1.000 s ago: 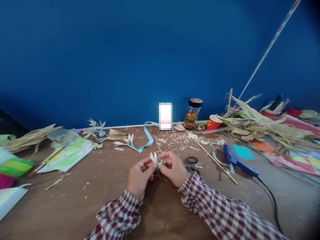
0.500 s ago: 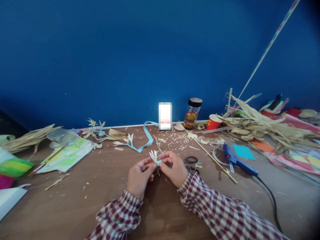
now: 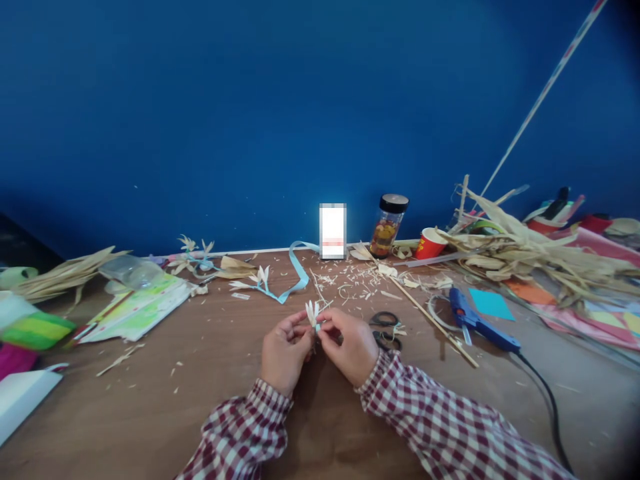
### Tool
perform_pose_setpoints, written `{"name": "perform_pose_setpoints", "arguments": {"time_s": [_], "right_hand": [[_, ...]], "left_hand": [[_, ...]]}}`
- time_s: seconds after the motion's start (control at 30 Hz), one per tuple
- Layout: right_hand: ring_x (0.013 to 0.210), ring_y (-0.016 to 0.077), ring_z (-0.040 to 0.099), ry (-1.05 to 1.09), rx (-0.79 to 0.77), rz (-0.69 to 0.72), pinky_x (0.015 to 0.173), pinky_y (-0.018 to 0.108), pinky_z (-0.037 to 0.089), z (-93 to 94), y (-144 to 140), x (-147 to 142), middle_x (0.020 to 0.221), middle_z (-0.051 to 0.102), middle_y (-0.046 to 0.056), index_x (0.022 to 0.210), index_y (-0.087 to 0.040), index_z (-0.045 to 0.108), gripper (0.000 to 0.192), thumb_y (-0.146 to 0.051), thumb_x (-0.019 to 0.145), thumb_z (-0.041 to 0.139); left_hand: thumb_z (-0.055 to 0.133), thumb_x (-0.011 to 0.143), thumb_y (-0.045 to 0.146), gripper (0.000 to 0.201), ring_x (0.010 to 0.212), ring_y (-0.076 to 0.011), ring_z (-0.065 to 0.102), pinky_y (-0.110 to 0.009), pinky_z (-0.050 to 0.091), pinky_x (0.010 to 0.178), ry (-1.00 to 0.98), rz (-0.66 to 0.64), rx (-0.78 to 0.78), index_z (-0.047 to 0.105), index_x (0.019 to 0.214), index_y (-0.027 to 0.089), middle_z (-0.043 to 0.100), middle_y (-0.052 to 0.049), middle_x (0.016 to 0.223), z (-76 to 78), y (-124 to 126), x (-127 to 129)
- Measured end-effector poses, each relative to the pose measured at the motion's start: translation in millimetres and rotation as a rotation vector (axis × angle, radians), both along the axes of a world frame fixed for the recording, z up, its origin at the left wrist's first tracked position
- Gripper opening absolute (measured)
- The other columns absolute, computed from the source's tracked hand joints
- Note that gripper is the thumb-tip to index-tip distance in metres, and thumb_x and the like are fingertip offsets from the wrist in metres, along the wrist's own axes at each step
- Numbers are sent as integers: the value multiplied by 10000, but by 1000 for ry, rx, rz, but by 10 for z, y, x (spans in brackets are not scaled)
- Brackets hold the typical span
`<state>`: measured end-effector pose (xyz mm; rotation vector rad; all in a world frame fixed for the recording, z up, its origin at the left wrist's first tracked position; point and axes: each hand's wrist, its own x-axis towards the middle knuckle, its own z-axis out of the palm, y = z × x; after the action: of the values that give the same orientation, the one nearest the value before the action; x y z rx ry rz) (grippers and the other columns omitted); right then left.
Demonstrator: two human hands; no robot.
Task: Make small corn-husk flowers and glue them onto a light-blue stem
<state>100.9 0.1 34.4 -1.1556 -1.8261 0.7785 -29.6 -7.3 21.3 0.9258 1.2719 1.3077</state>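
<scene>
My left hand (image 3: 284,353) and my right hand (image 3: 349,344) meet over the brown table (image 3: 210,400), both pinching a small pale husk flower (image 3: 313,312) with a bit of light blue ribbon at its base. The petals point up between my fingertips. Black scissors (image 3: 384,321) lie just right of my right hand. A long light blue ribbon (image 3: 295,277) with another husk flower (image 3: 262,276) lies beyond my hands.
A blue glue gun (image 3: 475,323) with a black cord lies to the right, beside a thin stick (image 3: 425,312). Dry husks (image 3: 525,257), a red cup (image 3: 429,243) and a jar (image 3: 389,225) sit at the back right. Papers (image 3: 135,308) lie left. Husk scraps litter the middle.
My hands have closed in a little on the flower and shifted slightly right in view; the blue ribbon piece at its base is more hidden by my fingers.
</scene>
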Motion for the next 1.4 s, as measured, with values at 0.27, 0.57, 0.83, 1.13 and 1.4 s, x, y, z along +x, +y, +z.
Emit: {"name": "perform_pose_setpoints", "arguments": {"time_s": [0.27,0.57,0.83,1.13,1.4], "right_hand": [[537,100,519,362,-424,105,462,202,429,-31,163,67,659,559,-3,897,-193,570,251,-397,791,467],[516,47,457,552,-740,274,424,133,346,-135,245,122,623,546,-16,803,-160,653,283,-401,655,654],[496,44,433,761,-832,169,443,157,350,-86,246,90,605,530,-30,781,-156,634,289,-372,602,704],[523,67,448,686,-722,189,475,190,338,-112,206,52,610,541,-26,748,-152,632,272,-374,605,698],[539,69,452,652,-691,168,468,179,333,-129,208,49,612,545,-19,750,-146,628,270,-377,622,685]], "left_hand": [[676,614,288,639,353,-33,409,-163,354,359,-54,-80,24,420,1175,123,624,9,618,42,-9,-62],[651,632,311,636,348,-45,426,-175,360,349,96,-230,33,411,1195,137,638,-14,649,83,-41,-45],[619,657,346,311,410,-63,386,-219,357,442,633,-55,322,597,910,168,622,-19,741,130,-137,-10],[586,694,328,192,438,-94,400,-221,331,462,883,79,490,610,826,191,575,-1,677,96,-166,15],[564,731,281,148,491,-105,468,-219,375,497,760,92,476,660,794,188,622,-16,692,28,-144,-21]]}}
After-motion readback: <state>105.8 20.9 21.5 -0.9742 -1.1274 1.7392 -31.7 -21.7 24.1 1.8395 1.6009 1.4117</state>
